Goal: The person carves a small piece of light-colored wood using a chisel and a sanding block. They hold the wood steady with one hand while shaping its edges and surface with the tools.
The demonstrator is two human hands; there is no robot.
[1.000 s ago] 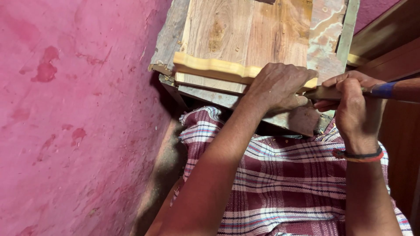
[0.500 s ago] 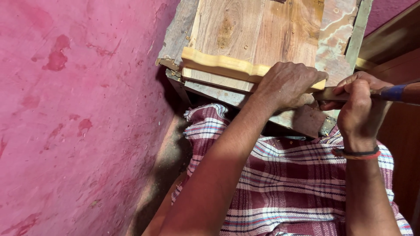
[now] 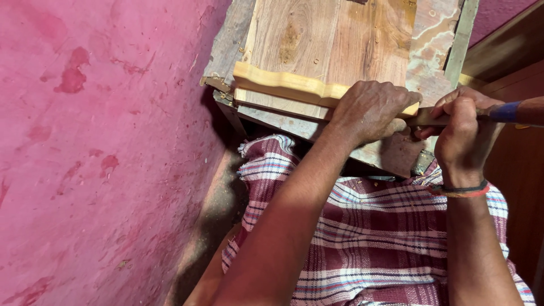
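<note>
Pressing down on the wooden board [image 3: 334,51] edge.
Left hand [image 3: 371,110] lies flat and fingers curled on it; right hand [image 3: 462,127] is fisted tight around a tool handle [image 3: 513,111].

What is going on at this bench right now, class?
A person is working a wooden board with a pale moulded edge. The left hand presses down on that edge, while the right hand grips a long tool with a blue band, held against the edge. The board lies on a rough workbench above a checked cloth, beside a pink floor.
</note>
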